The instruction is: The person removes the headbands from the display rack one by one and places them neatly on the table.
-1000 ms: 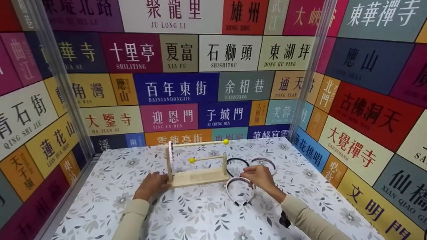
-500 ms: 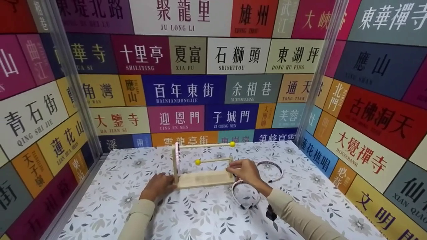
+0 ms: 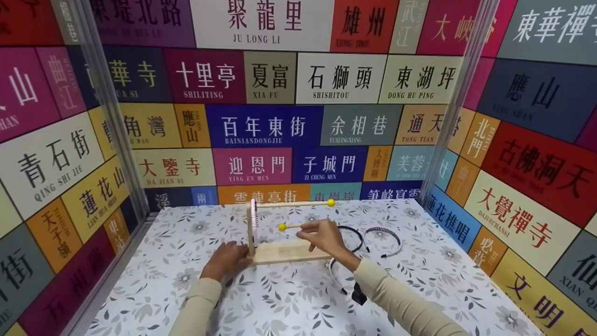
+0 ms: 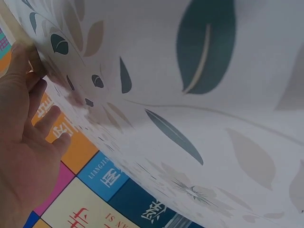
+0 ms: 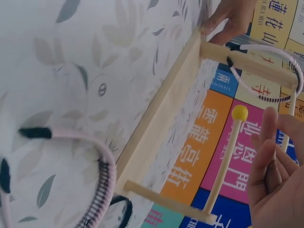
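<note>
A light wooden stand (image 3: pixel 289 252) has two horizontal rods tipped with yellow balls, one high and one low. From the upper rod hangs a pale pink headband (image 3: pixel 254 219), beside the left post. My left hand (image 3: pixel 226 261) grips the left end of the base; thumb and fingers at that wooden end show in the left wrist view. My right hand (image 3: pixel 324 238) is by the lower rod and overlaps part of it in the head view. Seen from the right wrist, its bent fingers (image 5: pixel 266 161) hold nothing and stay a little apart from the yellow ball (image 5: pixel 240 113).
Right of the stand lie a black headband (image 3: pixel 357 235) and a pale headband with dark stripes (image 3: pixel 387 231). Another pale headband (image 3: pixel 333 275) is partly behind the right forearm. A flower-patterned cloth (image 3: pixel 270 298) covers the table; sign-printed walls (image 3: pixel 261 126) enclose it.
My right hand has moved left from above the headbands, past the stand's right post, to the lower rod. My left hand stays on the base. The head view has shifted slightly.
</note>
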The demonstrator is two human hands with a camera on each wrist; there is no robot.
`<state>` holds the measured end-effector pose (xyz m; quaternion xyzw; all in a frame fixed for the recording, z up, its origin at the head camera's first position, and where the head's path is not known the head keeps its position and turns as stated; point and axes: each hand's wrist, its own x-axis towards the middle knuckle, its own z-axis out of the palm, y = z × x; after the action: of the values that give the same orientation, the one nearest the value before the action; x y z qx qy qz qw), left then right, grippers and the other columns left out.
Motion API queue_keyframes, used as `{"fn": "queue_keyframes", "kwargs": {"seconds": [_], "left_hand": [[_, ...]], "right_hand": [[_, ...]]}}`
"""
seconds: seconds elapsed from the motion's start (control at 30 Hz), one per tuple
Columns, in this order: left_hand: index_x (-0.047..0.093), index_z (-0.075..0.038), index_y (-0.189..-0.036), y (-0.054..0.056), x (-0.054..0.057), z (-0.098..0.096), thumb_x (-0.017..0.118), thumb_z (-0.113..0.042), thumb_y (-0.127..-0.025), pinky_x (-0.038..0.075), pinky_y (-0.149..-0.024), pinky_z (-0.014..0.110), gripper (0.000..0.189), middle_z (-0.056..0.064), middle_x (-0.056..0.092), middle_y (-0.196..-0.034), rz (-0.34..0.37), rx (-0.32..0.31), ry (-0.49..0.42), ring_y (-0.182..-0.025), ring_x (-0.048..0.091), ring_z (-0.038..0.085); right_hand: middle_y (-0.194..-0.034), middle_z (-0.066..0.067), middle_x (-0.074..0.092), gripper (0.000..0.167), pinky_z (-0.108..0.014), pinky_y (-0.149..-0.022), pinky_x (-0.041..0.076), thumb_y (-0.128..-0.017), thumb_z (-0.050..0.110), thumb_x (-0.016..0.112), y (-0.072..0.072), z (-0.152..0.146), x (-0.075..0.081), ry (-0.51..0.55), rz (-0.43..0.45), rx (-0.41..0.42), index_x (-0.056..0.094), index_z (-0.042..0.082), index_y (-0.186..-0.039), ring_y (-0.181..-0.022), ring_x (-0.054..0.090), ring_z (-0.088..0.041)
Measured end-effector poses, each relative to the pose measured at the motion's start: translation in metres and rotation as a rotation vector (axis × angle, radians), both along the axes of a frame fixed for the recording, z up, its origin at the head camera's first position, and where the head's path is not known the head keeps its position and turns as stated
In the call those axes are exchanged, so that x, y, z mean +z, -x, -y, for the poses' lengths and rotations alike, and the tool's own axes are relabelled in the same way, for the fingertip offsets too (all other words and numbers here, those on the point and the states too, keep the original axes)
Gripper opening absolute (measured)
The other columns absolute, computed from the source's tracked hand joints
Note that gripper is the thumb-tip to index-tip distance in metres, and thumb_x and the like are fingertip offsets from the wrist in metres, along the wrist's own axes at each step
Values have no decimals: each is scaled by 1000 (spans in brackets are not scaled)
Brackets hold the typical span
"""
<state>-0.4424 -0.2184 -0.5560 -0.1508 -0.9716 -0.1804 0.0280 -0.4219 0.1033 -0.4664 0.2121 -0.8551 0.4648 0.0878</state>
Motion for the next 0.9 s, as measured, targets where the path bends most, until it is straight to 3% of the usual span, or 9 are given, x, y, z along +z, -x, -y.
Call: {"fn": "queue_keyframes", "kwargs": {"seconds": [0.13,0.23,0.27,0.37,0.47,0.6,0.73,0.9], "left_hand": [[76,-18,-114,-1,5,-1,76,-28,-96,54,-87,48,21,-2,69,-91,13,11,-3,-87,60,20],[75,-21,-118,-1,9,-1,75,-31,-97,53,-92,48,23,-4,69,-93,44,31,6,-93,61,20],[75,-22,-118,-1,10,-1,75,-31,-97,52,-93,49,23,-5,69,-94,53,35,4,-95,61,20],[75,-24,-120,1,10,-1,74,-35,-98,51,-97,50,25,-5,69,-97,77,44,7,-98,61,20],[75,-25,-118,2,9,-1,73,-36,-97,52,-96,51,23,-5,68,-98,76,36,4,-96,60,20],[75,-25,-114,2,7,0,74,-35,-97,53,-92,48,20,-6,68,-94,69,30,1,-91,60,18],[75,-23,-110,2,4,1,75,-34,-96,53,-91,49,18,-5,68,-92,52,26,-3,-89,60,19],[75,-21,-107,1,0,2,75,-33,-96,53,-86,48,16,-3,67,-89,16,13,10,-88,61,21]], "right_hand": [[-101,-10,79,26,-35,-51,61,-90,24,83,2,13,3,1,-10,-9,81,9,-111,-47,69,-20],[-99,-5,80,26,-33,-70,62,-90,29,84,4,22,6,-53,-68,-41,81,14,-111,-44,66,-12],[-99,-4,80,27,-35,-70,62,-89,30,84,5,24,7,-60,-76,-43,81,14,-111,-44,66,-11],[-99,-4,80,31,-38,-66,61,-89,31,84,6,32,10,-62,-83,-27,81,12,-113,-43,65,-9],[-101,-7,80,34,-38,-48,58,-90,30,84,7,39,10,-36,-48,12,79,8,-116,-44,66,-12],[-103,-7,80,33,-31,-48,57,-90,31,83,8,49,8,-39,-42,33,79,10,-116,-45,66,-13],[-100,-6,80,30,-31,-48,58,-90,30,84,9,62,7,-29,-27,39,80,13,-114,-45,66,-13],[-95,-4,80,28,-25,-41,51,-88,29,85,7,79,3,-31,-12,56,81,14,-111,-44,66,-12]]}}
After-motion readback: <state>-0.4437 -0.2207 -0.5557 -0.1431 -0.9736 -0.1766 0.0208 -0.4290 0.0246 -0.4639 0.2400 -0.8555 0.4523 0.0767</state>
